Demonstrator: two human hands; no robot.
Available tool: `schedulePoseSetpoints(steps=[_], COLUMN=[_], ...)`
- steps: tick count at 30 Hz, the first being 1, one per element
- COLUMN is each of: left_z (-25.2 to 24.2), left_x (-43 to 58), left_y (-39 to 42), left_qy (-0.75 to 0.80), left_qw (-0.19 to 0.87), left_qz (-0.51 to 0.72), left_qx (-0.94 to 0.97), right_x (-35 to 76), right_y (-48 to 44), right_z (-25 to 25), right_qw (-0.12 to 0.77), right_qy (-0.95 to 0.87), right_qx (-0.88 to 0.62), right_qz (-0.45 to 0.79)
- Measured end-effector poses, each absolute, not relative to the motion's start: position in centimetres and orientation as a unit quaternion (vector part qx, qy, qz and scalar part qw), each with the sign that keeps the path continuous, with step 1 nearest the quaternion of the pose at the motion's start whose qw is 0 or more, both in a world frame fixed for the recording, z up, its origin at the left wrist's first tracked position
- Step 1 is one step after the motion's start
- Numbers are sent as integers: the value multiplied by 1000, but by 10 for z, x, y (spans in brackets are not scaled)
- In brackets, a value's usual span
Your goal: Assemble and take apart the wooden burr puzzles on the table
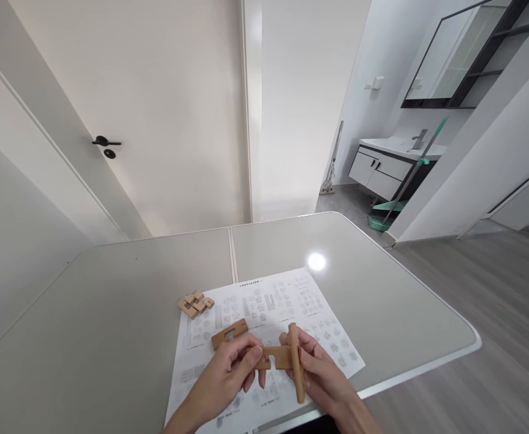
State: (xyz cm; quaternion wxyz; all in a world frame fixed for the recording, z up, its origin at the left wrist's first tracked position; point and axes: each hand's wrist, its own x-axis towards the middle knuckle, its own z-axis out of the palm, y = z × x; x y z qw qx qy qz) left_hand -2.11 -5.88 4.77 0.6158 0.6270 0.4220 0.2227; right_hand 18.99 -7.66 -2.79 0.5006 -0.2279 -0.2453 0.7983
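Note:
My left hand (228,372) pinches a flat notched wooden piece (277,357) that lies level. My right hand (322,371) grips a second wooden slab (296,363) standing upright, crossed through the first one. Both hands hover just over a printed instruction sheet (291,301) near the table's front edge. A third flat wooden piece with a slot (229,333) lies on the sheet just beyond my left hand. A small assembled wooden block puzzle (195,304) rests at the sheet's far left corner.
The grey table (111,313) has a seam down its middle and a rounded right corner. Behind it stand a white door with a black handle (106,143), a bathroom vanity (388,166) and a green mop (409,175) leaning on the wall.

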Motion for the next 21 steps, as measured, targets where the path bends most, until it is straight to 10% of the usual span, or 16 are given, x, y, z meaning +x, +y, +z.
schedulePoseSetpoints(steps=[21], left_z=[42], left_x=[-86], left_y=[-31], left_qy=[611], left_qw=[399], left_qz=[228], left_qx=[645], right_x=[207], right_y=[-85], right_z=[-13], right_qw=[483], right_qy=[-319], right_qx=[-349], right_qz=[737])
